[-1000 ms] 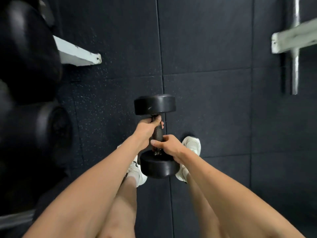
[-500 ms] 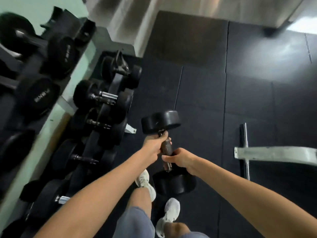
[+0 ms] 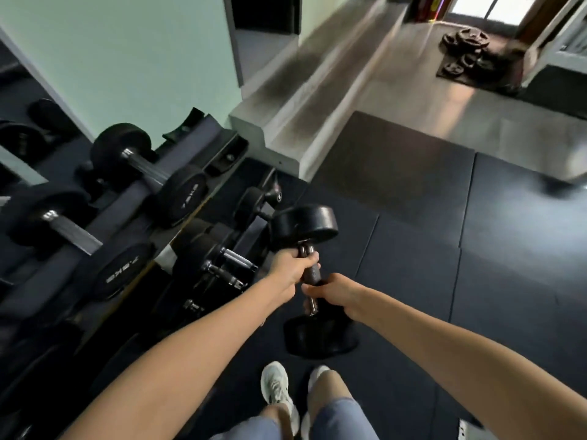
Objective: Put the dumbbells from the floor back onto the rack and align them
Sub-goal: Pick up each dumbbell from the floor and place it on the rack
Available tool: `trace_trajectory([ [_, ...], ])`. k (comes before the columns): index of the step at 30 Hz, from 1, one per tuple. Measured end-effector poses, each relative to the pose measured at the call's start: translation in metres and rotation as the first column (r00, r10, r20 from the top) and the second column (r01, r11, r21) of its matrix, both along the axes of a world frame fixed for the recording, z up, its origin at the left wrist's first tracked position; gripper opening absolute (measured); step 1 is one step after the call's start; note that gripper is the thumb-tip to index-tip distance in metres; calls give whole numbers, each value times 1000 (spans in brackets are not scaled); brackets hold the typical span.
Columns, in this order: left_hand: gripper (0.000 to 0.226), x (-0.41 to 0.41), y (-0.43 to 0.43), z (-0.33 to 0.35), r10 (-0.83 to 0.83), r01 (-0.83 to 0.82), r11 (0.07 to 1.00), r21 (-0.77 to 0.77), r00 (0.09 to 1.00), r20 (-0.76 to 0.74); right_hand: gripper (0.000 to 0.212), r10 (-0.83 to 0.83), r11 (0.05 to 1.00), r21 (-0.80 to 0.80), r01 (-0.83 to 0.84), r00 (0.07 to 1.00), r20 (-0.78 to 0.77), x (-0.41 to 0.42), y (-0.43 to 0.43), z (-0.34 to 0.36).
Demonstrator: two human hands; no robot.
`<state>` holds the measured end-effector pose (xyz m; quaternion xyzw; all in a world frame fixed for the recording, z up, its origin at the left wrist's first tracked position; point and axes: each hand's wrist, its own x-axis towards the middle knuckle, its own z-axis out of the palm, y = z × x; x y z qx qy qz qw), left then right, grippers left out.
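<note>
1. One black round-headed dumbbell [image 3: 312,273] with a dark knurled metal handle is in the person's hands. It stands roughly on end, one head up and away and the other down near the feet. It hangs just right of the rack's lower tier and is not on the rack.
2. Two hands hold it. The left hand [image 3: 290,268] has its fingers curled tight round the handle just under the upper head. The right hand [image 3: 332,295] is wrapped round the lower handle, above the bottom head.
3. One dark tiered dumbbell rack [image 3: 208,138] runs along the left by a pale green wall [image 3: 143,58].
4. Two large black dumbbells lie across its upper tier, a farther one [image 3: 149,168] and a nearer one [image 3: 74,231].
5. The nearer one's front head reads "7.5KG" in white. The farther one's white label looks alike but is too blurred to confirm.
6. The lower tier holds several chrome-handled black dumbbells [image 3: 222,265]. They overlap, so I cannot count them exactly.
7. Two white trainers [image 3: 275,386] stand on the black rubber floor tiles [image 3: 476,265], below grey-blue shorts [image 3: 336,417].
8. One heap of dark weight plates [image 3: 468,47] lies far off. It is too blurred to count.
</note>
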<state>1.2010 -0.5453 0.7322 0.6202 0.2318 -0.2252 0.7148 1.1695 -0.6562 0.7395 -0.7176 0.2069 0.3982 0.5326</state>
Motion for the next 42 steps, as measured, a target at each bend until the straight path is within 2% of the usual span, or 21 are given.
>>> trace_trajectory([
  [3, 15, 53, 6, -4, 69, -69, 997, 22, 998, -5, 23, 43, 998, 38, -43, 999, 1, 59, 6, -1],
  [8, 14, 136, 19, -12, 243, -242, 969, 38, 970, -24, 6, 222, 972, 71, -223, 975, 29, 156, 15, -6],
  [13, 10, 206, 45, -15, 444, -443, 896, 24, 895, -44, 14, 457, 881, 92, -464, 885, 88, 253, 36, -11],
  [19, 10, 273, 98, -21, 601, -601, 799, 3, 798, -40, 9, 587, 803, 32, -595, 800, 125, 338, 93, -11],
  [23, 8, 306, 138, -16, 649, -648, 761, 26, 761, 5, 30, 627, 774, -25, -632, 761, 170, 379, 140, -10],
  [29, 11, 346, 195, -7, 709, -710, 704, 11, 704, 31, 31, 708, 702, -84, -707, 681, 188, 431, 202, -9],
  [32, 5, 367, 217, -9, 718, -721, 692, 35, 692, 66, 33, 738, 674, -129, -728, 654, 166, 456, 225, -8],
  [34, 5, 381, 228, -12, 744, -748, 664, 30, 664, 74, 35, 735, 679, -166, -716, 660, 155, 473, 238, -10],
  [36, 15, 396, 238, -15, 747, -751, 659, 41, 660, 80, 30, 724, 690, -165, -705, 671, 159, 488, 249, -15],
  [39, 18, 416, 249, -20, 714, -720, 690, 77, 694, 86, 14, 683, 730, -134, -670, 713, 158, 500, 259, -23],
  [42, 6, 435, 259, -25, 633, -641, 753, 152, 768, 99, 21, 626, 780, -103, -617, 770, 125, 510, 266, -33],
])
